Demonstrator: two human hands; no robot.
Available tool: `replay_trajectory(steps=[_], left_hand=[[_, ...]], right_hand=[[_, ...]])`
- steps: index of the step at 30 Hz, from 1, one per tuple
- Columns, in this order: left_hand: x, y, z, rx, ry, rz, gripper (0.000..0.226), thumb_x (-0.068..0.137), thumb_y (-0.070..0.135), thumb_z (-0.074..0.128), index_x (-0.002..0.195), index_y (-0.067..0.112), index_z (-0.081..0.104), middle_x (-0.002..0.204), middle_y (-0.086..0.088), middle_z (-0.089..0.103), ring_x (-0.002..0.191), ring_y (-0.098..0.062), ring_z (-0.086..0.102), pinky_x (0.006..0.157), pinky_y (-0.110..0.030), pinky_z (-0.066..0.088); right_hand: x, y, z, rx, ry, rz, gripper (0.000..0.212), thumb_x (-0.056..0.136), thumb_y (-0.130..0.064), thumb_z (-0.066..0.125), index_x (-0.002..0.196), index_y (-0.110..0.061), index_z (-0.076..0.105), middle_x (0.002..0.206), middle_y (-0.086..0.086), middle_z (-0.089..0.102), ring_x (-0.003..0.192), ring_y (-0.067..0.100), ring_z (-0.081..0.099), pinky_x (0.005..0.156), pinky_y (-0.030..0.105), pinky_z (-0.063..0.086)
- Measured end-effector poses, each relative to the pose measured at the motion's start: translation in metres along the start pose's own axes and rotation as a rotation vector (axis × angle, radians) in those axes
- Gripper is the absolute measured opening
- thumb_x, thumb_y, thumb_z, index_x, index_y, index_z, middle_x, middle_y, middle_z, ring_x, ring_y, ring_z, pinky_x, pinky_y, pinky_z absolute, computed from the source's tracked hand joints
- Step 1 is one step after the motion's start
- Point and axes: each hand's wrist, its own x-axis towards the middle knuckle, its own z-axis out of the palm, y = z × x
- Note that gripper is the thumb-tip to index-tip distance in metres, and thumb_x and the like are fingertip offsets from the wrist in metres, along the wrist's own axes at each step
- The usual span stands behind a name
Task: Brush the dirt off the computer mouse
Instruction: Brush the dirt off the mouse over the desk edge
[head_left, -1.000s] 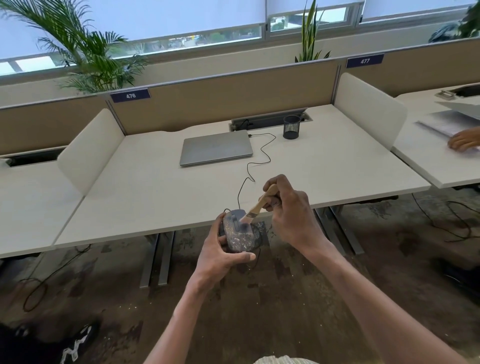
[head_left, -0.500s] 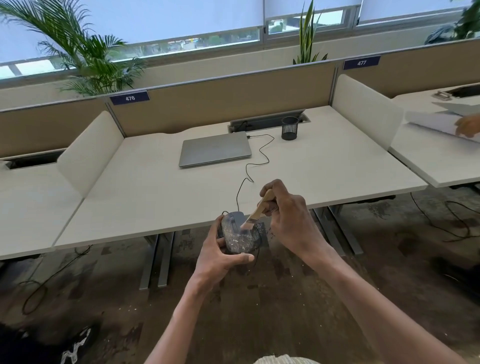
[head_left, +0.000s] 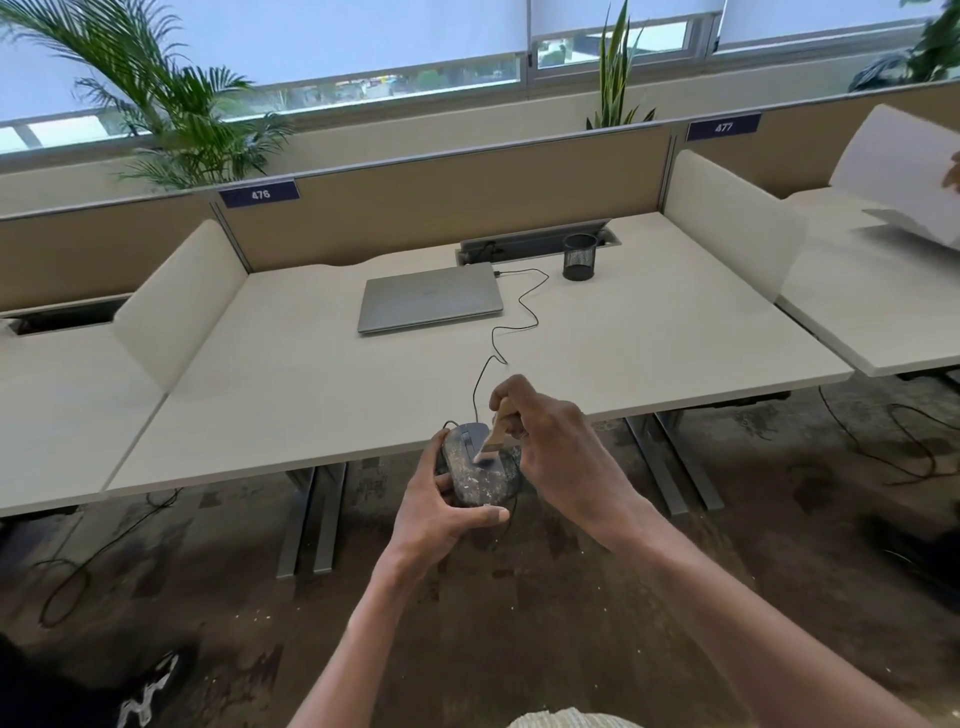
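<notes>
A dark wired computer mouse (head_left: 480, 478), speckled with pale dirt, is held in the air just in front of the desk's near edge. My left hand (head_left: 441, 512) grips it from below and the left, thumb along its near end. My right hand (head_left: 553, 447) holds a small wooden-handled brush (head_left: 497, 432), whose bristles touch the top of the mouse near its middle. The mouse cable (head_left: 511, 325) runs up across the white desk (head_left: 311, 395) to a closed grey laptop (head_left: 431, 297).
A black mesh pen cup (head_left: 579, 256) stands behind the laptop's right side. White dividers flank the desk. At the far right a person's hand holds white paper (head_left: 904, 171) over the neighbouring desk. Cables lie on the dark floor (head_left: 519, 597) under the desks.
The brush has moved a little down and left across the mouse top. At the right desk, the other person lifted a sheet of paper.
</notes>
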Motion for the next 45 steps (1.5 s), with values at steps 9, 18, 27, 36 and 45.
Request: replay_trajectory(steps=[9,18,27,36,45], left_hand=[[0.000,-0.005,-0.001,-0.019,0.001,-0.010,0.130,0.053,0.030,0.105,0.154,0.048,0.027,0.122,-0.006,0.076,0.106,-0.019,0.077,0.093,-0.031,0.062],[0.001,-0.009,-0.005,-0.056,0.031,-0.008,0.120,0.051,0.029,0.106,0.143,0.059,0.034,0.122,-0.006,0.075,0.106,-0.018,0.076,0.079,-0.022,0.061],[0.006,-0.004,-0.006,-0.071,0.057,0.012,0.113,0.040,0.047,0.106,0.124,0.079,0.036,0.131,-0.009,0.070,0.113,-0.021,0.073,0.082,-0.023,0.061],[0.008,-0.005,-0.010,-0.053,0.057,0.019,0.115,0.045,0.037,0.104,0.129,0.071,0.033,0.129,-0.011,0.070,0.110,-0.021,0.074,0.080,-0.022,0.061],[0.005,-0.005,-0.010,-0.058,0.040,0.007,0.131,0.042,0.038,0.103,0.149,0.051,0.029,0.128,-0.011,0.070,0.108,-0.016,0.075,0.086,-0.028,0.063]], right_hand=[[-0.001,-0.001,-0.001,-0.006,-0.024,0.006,0.044,0.088,0.012,0.060,0.114,-0.020,0.044,0.091,0.006,0.067,0.078,0.020,0.067,0.064,0.037,0.059],[-0.009,0.000,0.002,0.005,-0.049,0.034,0.041,0.090,0.013,0.055,0.111,-0.020,0.043,0.088,0.005,0.065,0.076,0.023,0.066,0.063,0.040,0.057],[-0.005,0.012,0.000,0.117,0.086,0.102,0.036,0.091,0.017,0.053,0.112,-0.013,0.054,0.093,0.002,0.070,0.084,0.008,0.069,0.075,0.015,0.057],[-0.009,0.026,-0.001,0.150,0.162,0.155,0.040,0.090,0.019,0.051,0.106,-0.017,0.053,0.088,-0.001,0.069,0.082,0.005,0.070,0.071,0.015,0.057],[-0.025,0.023,0.007,0.137,0.136,0.147,0.040,0.091,0.014,0.056,0.108,-0.022,0.050,0.086,-0.010,0.066,0.078,0.000,0.068,0.070,0.016,0.059]])
